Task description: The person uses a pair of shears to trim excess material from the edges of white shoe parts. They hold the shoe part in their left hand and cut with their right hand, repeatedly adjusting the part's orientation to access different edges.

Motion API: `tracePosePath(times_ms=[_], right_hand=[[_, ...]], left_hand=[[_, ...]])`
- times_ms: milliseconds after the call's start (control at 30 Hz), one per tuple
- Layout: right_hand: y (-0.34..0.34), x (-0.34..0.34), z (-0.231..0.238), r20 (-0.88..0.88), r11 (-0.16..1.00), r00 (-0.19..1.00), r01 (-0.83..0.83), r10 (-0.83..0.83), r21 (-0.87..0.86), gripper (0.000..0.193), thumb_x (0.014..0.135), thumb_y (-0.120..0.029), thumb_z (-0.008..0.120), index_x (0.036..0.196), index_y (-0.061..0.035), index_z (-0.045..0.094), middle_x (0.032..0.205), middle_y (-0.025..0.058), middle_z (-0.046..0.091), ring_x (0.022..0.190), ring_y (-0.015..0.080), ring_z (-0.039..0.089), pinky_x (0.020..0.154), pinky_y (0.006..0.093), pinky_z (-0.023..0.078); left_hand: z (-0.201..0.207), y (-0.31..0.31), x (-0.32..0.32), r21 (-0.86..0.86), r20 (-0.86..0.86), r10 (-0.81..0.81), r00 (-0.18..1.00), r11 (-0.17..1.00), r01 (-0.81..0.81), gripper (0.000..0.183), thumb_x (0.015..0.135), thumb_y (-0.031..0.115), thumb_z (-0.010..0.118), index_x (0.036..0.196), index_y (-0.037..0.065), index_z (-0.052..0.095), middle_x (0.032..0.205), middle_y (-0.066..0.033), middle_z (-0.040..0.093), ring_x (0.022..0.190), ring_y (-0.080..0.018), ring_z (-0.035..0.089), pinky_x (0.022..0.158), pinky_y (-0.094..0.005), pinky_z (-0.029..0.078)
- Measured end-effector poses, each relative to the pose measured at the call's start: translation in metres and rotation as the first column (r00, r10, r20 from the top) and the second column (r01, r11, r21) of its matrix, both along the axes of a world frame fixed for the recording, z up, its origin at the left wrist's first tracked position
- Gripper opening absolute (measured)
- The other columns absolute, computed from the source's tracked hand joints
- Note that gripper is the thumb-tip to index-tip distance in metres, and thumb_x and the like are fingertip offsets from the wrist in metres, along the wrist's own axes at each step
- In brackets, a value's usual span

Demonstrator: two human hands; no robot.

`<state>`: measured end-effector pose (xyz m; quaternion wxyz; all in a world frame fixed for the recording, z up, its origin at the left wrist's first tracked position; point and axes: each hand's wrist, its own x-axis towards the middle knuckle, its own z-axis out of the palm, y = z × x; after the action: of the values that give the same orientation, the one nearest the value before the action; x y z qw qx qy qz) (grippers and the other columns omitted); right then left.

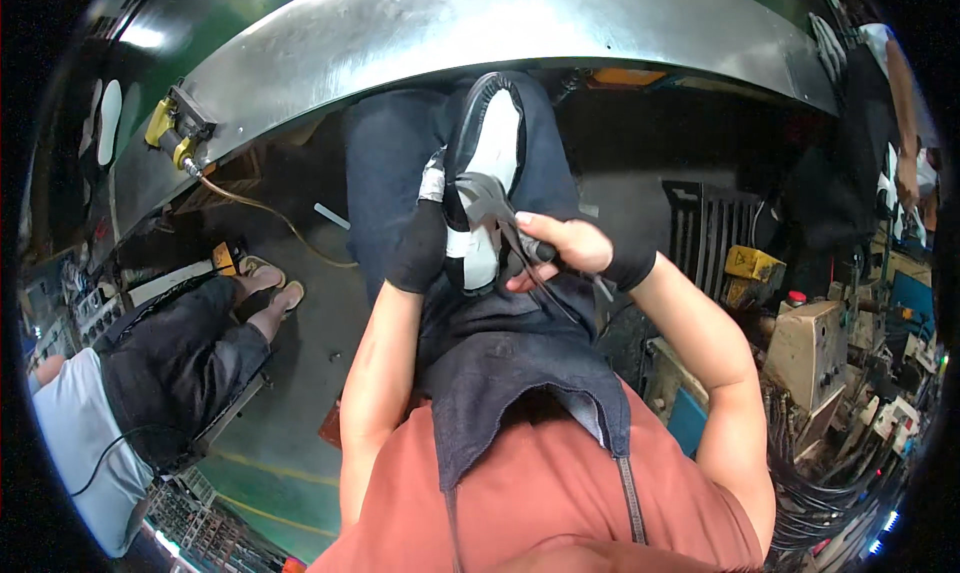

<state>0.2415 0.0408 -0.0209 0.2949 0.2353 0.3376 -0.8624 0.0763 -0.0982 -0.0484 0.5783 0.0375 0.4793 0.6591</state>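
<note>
1. Currently, the left hand [418, 248], wearing a black glove or wrist wrap, holds the shoe upper [487, 173] by its left edge. The piece is black and white and stands on the person's lap, toe end pointing away toward the curved metal worktop [420, 33]. The grip is clenched on the upper's side; keep it so, so that the piece cannot twist.
2. The right hand [560, 248] is closed around the handle of a pincer-like tool [500, 218]. The tool's dark head lies against the middle of the upper. Whether the jaws bite the material cannot be told from this view.
3. Hold the tool close to its head for control. Keep the wrist in line with the forearm, as it appears now.
4. Pull in short, even strokes, judged best for a soft upper. A long pull could tear or crease the material.
5. Keep the left thumb and fingers clear of the tool head. The two hands are near each other, so a slip would reach the left hand.
6. Mind the dark apron [520, 373] beneath the work; it must not catch in the tool.
7. A seated co-worker [150, 373] is at the left, well apart from the work.
</note>
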Motion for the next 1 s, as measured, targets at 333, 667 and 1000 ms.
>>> tracePosePath(times_ms=[333, 667, 1000], right_hand=[[-0.017, -0.011, 0.044, -0.072, 0.367, 0.947, -0.051, 0.312, 0.929, 0.037, 0.094, -0.034, 0.046, 0.088, -0.0021, 0.064, 0.087, 0.0113, 0.065, 0.078, 0.027, 0.06, 0.07, 0.0343, 0.046], [0.015, 0.035, 0.035, -0.176, 0.073, 0.891, 0.16, 0.418, 0.984, 0.023, 0.091, -0.025, 0.055, 0.091, -0.0032, 0.062, 0.073, 0.0151, 0.058, 0.065, 0.0317, 0.056, 0.062, 0.037, 0.044], [0.025, 0.001, 0.023, 0.031, 0.076, 0.819, -0.09, 0.573, 0.993, 0.043, 0.092, -0.041, 0.049, 0.088, 0.0006, 0.059, 0.081, 0.0224, 0.06, 0.076, 0.0389, 0.059, 0.068, 0.0424, 0.046]], left_hand=[[0.003, 0.003, 0.007, 0.039, 0.112, 0.089, 0.99, 0.995, -0.094, 0.051, 0.098, 0.044, 0.033, 0.132, 0.007, 0.043, 0.126, -0.0146, 0.053, 0.111, -0.0253, 0.055, 0.095, -0.0369, 0.044], [-0.029, 0.009, 0.014, -0.1, -0.96, -0.051, 0.275, 0.981, -0.165, 0.04, 0.089, 0.02, 0.055, 0.12, -0.003, 0.049, 0.104, -0.0216, 0.06, 0.098, -0.0321, 0.059, 0.085, -0.0388, 0.045], [-0.008, -0.021, -0.019, -0.117, -0.918, -0.271, 0.288, 0.883, 0.454, 0.107, 0.069, 0.027, 0.078, 0.144, 0.003, 0.005, 0.129, -0.02, 0.044, 0.117, -0.0284, 0.048, 0.096, -0.0354, 0.041]])
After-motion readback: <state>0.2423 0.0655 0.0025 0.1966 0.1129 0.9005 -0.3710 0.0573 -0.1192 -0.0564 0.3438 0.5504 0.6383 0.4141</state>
